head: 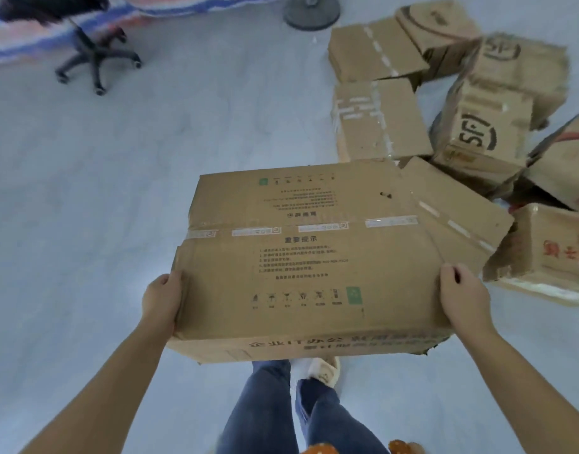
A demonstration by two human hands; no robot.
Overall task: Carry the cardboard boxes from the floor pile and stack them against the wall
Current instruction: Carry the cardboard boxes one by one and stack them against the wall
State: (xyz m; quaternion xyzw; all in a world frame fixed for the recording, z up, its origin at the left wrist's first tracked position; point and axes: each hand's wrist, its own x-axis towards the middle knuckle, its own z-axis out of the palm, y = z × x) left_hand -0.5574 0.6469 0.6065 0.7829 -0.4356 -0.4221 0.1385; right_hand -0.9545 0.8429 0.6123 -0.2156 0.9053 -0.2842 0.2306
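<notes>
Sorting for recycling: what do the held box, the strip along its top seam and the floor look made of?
Box: brown corrugated cardboard, matte, with creased flaps and a torn lower edge. Strip: probably plastic packing tape, pale and printed, slightly glossy. Floor: smooth, seamless pale grey-blue, perhaps painted concrete or vinyl; can't tell which.

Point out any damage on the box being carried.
The carried box, held by the left hand and right hand, has a torn, ragged lower right corner and a small puncture hole near its far right edge.
</notes>
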